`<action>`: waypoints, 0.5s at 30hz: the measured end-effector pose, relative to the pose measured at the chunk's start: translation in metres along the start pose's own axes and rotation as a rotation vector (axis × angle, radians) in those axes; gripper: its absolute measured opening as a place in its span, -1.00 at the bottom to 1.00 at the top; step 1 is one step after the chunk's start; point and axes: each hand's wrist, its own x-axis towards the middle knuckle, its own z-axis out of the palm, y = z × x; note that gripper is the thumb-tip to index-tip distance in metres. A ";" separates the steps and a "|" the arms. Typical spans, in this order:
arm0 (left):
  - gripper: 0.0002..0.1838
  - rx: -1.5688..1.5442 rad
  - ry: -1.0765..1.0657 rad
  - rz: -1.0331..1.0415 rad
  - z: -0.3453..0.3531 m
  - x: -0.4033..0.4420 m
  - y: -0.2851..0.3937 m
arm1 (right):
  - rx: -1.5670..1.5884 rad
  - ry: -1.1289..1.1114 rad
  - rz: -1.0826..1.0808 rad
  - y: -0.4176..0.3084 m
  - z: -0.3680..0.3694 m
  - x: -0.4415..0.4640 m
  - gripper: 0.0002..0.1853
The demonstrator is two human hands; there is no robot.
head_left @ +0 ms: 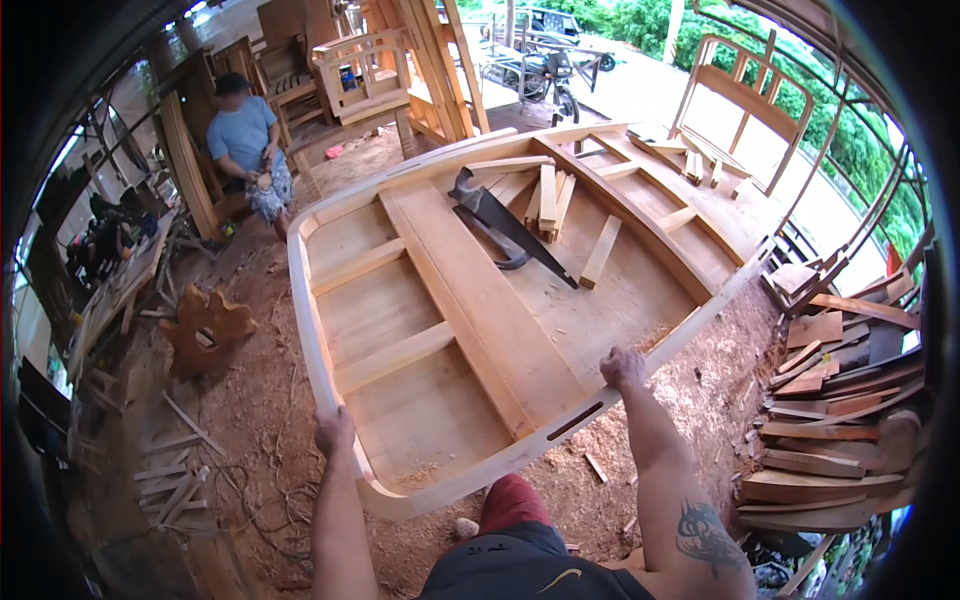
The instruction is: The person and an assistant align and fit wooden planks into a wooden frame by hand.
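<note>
A large pale wooden frame [465,300] with rounded corners, cross rails and a backing panel lies in front of me. My left hand [336,430] is closed around its rim near the left front corner. Farther right, my right hand [624,368] grips the near rim, just past a long slot [575,422]. Inside the frame rests a handsaw [530,243] with a dark blade, beside a curved dark piece [513,262] whose kind I cannot make out. Short wood blocks [548,197] are piled behind the saw, and a loose wood strip [601,252] lies to its right.
A person in a blue shirt [243,135] stands at the back left. Stacked boards [830,455] line the right side. Wood scraps [180,490], a cable [275,510] and a tree-slice slab [205,333] lie on the shaving-covered ground. A chair-like frame [365,75] and motorcycle [555,85] are behind.
</note>
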 end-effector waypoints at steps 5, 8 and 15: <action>-0.28 0.012 -0.005 0.001 0.001 0.001 -0.001 | 0.017 -0.012 -0.005 0.001 0.001 0.001 -0.63; -0.30 0.036 -0.005 0.003 0.002 0.002 0.000 | 0.012 -0.034 0.004 0.000 -0.002 0.001 -0.63; -0.31 0.073 0.009 0.007 0.005 0.003 -0.002 | -0.019 -0.056 0.011 0.002 0.002 0.003 -0.62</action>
